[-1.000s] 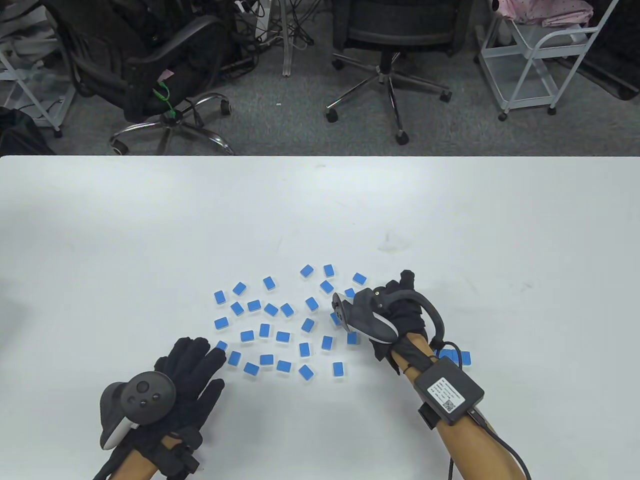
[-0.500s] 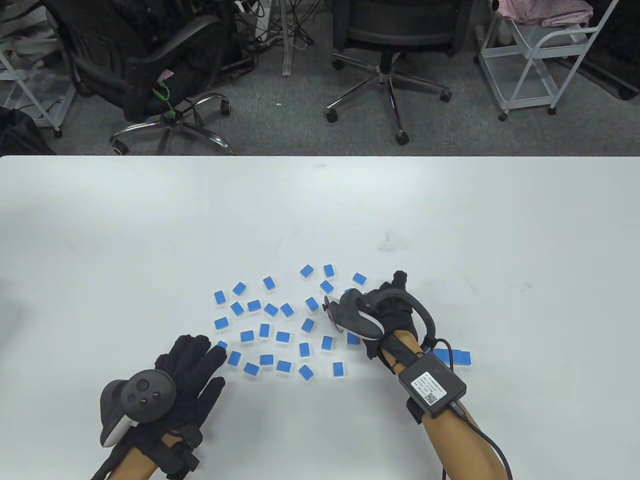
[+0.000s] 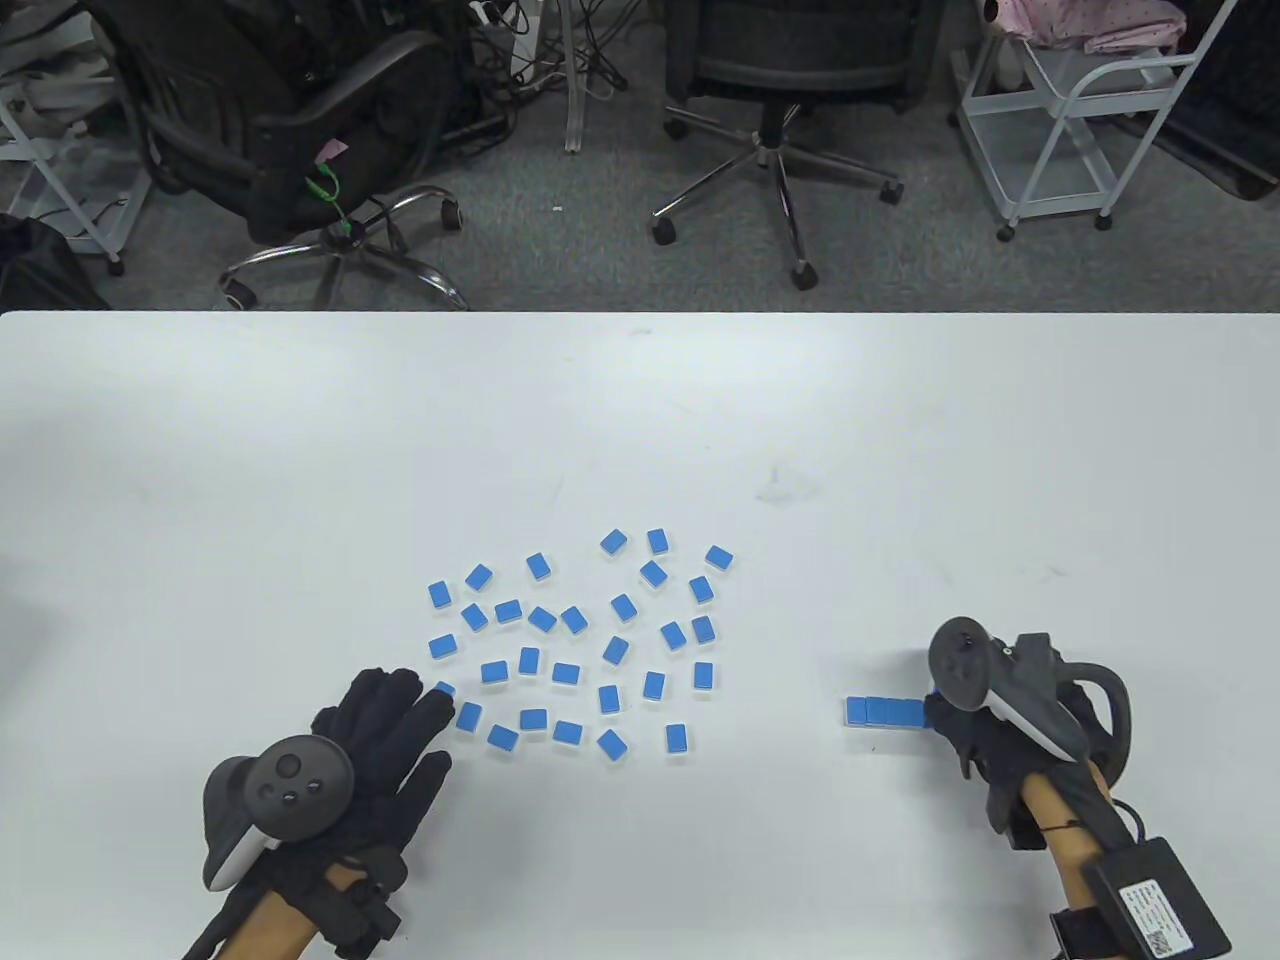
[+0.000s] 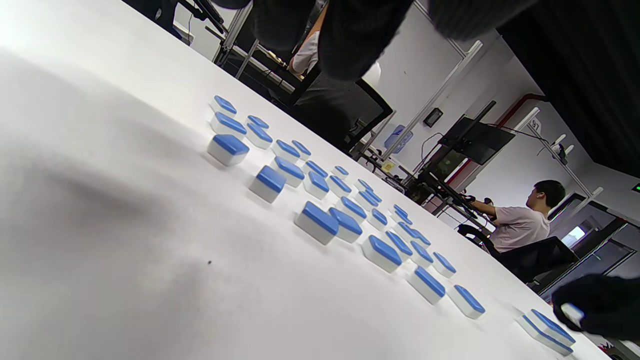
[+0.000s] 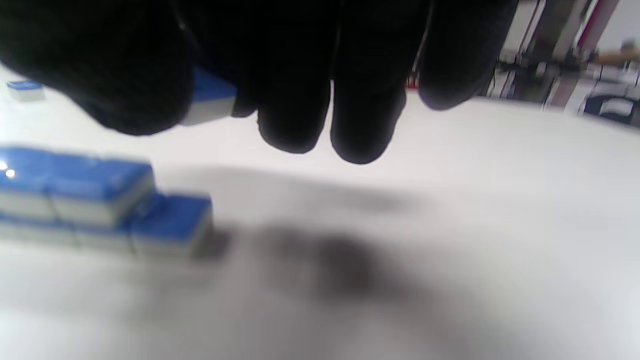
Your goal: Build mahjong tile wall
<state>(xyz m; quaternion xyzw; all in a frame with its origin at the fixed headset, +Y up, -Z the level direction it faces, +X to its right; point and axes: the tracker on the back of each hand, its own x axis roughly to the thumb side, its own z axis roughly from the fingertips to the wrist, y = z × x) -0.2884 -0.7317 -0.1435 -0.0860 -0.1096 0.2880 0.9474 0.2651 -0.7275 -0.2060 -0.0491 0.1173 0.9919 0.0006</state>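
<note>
Scattered blue-backed tiles (image 3: 565,673); short two-layer tile wall (image 3: 885,711) rightward

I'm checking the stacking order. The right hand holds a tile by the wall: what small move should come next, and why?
Probably lower the held tile onto the uncovered end tile of the wall. The right hand pinches it just above that end, where the upper layer stops one tile short of the lower.

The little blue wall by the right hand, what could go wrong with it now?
1. The right hand holds a tile just above the stacked wall; a clumsy drop might knock the top row off.
2. The end tile has nothing on it, so a crooked placement could overhang.
</note>
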